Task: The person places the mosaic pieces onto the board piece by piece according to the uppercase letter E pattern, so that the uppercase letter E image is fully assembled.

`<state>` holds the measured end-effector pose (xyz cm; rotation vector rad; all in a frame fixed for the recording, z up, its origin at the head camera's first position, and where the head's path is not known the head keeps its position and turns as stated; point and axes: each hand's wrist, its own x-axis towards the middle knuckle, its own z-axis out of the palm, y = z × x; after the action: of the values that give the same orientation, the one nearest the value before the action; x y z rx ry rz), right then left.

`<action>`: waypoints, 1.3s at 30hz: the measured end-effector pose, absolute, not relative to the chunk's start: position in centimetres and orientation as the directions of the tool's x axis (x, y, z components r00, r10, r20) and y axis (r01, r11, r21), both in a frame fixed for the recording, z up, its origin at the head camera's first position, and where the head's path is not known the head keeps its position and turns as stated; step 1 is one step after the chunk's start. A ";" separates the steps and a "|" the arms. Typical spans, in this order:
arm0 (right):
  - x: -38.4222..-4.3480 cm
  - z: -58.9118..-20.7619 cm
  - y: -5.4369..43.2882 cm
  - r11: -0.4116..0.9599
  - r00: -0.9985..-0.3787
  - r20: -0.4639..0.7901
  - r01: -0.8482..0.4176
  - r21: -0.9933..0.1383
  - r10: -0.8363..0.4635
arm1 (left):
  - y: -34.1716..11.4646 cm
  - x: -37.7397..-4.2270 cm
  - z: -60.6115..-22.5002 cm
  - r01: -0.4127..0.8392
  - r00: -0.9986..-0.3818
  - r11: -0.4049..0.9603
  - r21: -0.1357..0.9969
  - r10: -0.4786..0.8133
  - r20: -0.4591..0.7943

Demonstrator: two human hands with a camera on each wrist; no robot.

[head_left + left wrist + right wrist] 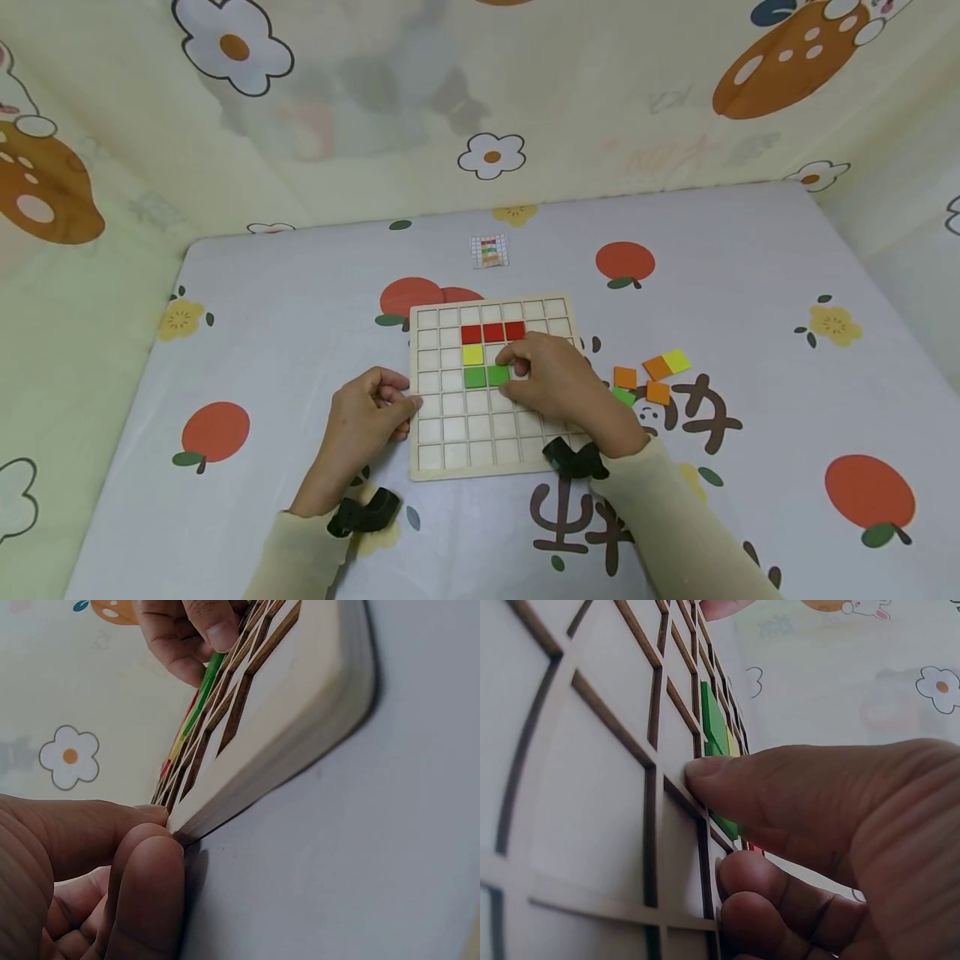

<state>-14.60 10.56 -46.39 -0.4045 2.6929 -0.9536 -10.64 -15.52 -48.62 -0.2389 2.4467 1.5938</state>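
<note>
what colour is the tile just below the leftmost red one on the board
The tile is yellow, clearest in the head view.

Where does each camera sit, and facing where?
Head: on the head, facing forward and down at the board; left hand, right hand and both sleeves show.
Left wrist: worn there, looking along the board's edge; left hand near, right hand beyond.
Right wrist: worn there, looking across the board; right hand near, left hand beyond, cropped.
Both wrist views share the board, both hands and green tiles.
</note>
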 end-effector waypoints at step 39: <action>-8.5 -45.5 21.8 0.814 -0.990 -0.109 -0.007 -0.580 -0.087 | -15.6 -10.6 -48.6 -0.236 -0.966 0.424 0.874 -0.006 -0.258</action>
<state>-8.45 21.78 -45.46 -0.0746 2.8668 -0.9160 -10.61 -15.63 -48.59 -0.2124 2.4616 1.5644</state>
